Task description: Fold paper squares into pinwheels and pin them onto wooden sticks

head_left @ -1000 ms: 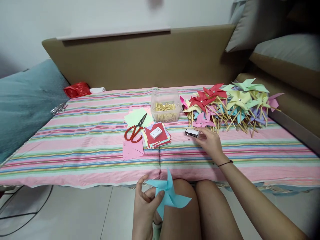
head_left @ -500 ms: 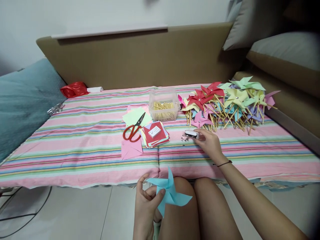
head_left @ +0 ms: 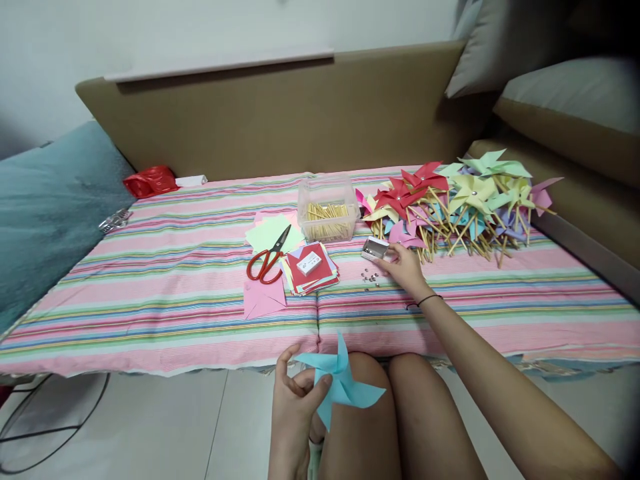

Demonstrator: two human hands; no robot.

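Observation:
My left hand (head_left: 299, 400) pinches a light-blue paper pinwheel (head_left: 345, 383) near its middle, above my lap; no stick shows on it. Out over the striped cloth, my right hand (head_left: 404, 267) grips a small open white box (head_left: 375, 249) by its right side. Small dark bits are visible inside the box. Just in front of it lie several small metal thumbtacks (head_left: 371, 275), loose on the cloth. Behind the right hand is a heap of finished pinwheels (head_left: 473, 193) in many colours, on tan sticks.
A clear plastic tub (head_left: 327, 190) holds tan sticks. Left of it are green paper sheets (head_left: 265, 235), red-handled scissors (head_left: 270, 257), a stack of coloured squares (head_left: 320, 277) with a small white box (head_left: 309, 263), and a pink square (head_left: 263, 300). A red bag (head_left: 150, 181) lies far left.
My right hand has moved back and slightly left with the small box, now tipped upright. More thumbtacks lie on the cloth. My left hand has stayed almost still with the pinwheel.

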